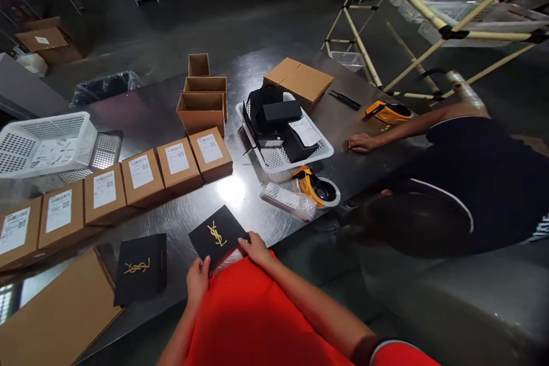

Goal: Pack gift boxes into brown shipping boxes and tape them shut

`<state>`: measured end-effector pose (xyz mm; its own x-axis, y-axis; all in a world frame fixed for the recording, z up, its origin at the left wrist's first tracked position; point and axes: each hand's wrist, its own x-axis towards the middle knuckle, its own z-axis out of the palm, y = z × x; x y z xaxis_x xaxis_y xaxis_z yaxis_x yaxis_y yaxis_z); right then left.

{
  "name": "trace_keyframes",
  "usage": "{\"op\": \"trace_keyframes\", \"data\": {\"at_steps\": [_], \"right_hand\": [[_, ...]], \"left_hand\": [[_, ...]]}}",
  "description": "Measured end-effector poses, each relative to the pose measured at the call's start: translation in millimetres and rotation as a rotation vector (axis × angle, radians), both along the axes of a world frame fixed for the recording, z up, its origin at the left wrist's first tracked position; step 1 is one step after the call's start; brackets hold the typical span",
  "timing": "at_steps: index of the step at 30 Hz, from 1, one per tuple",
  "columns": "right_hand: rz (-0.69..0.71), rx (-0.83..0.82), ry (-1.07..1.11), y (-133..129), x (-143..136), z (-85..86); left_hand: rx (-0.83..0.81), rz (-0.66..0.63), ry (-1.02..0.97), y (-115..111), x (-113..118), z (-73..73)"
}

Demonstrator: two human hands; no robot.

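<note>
A black box with a gold monogram (pixel 218 234) is held near the table's front edge, tilted, with something clear and shiny below its lower edge. My left hand (pixel 198 279) grips its lower left corner, thumb on top. My right hand (pixel 256 248) has its fingers closed on the lower right corner. To the left, a second black box with a gold monogram (pixel 140 269) lies on the metal table, touching flat brown cardboard (pixel 60 311). Bubble wrap (pixel 288 200) and an orange tape dispenser (pixel 316 187) lie to the right of my hands.
Labelled cartons (pixel 141 174) form a row at the left, with open cartons (pixel 201 108) behind. A white basket (pixel 328 150) holds black items. Another basket (pixel 88 131) stands left. A co-worker's hand (pixel 362 143) rests at the right, near another tape dispenser (pixel 388 112).
</note>
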<state>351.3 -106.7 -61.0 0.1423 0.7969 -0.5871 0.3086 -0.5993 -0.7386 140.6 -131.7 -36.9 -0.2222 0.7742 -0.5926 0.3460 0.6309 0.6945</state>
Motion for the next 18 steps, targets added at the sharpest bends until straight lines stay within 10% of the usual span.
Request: {"op": "trace_keyframes", "data": {"at_steps": [8,18], "right_hand": [[0.273,0.104,-0.29,6.0,8.7,2.8],[0.108,0.03,-0.05,13.4,12.5,25.2]], "left_hand": [[0.073,-0.012,0.013,-9.2,0.0,-1.3],[-0.034,0.307,-0.147,-4.8,3.4,22.9]]}}
